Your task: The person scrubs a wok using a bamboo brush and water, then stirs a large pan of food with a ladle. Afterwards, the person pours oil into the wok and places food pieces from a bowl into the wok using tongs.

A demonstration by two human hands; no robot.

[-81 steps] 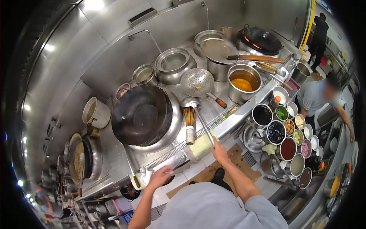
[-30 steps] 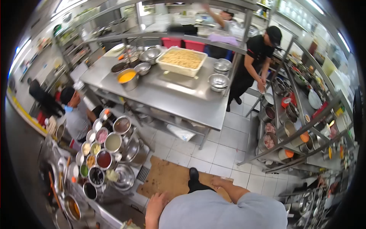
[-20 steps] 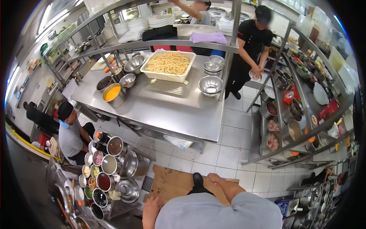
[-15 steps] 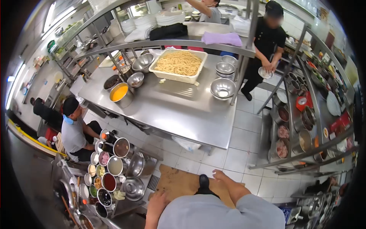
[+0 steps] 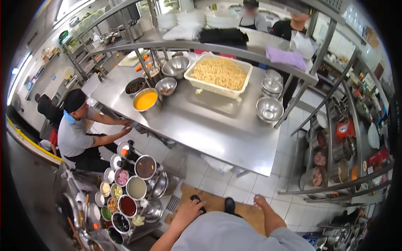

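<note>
Near the left hand (image 5: 188,214), a steel pot (image 5: 137,205) holds dark red sauce (image 5: 127,206).

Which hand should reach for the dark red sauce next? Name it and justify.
Left, probably: the left hand is on the same side as the dark red sauce and nearer, with nothing visible in it; the right hand is farther off.

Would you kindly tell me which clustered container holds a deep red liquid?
The round container between the black-filled container and the cloudy pale one; only its contents are deep red.
</note>
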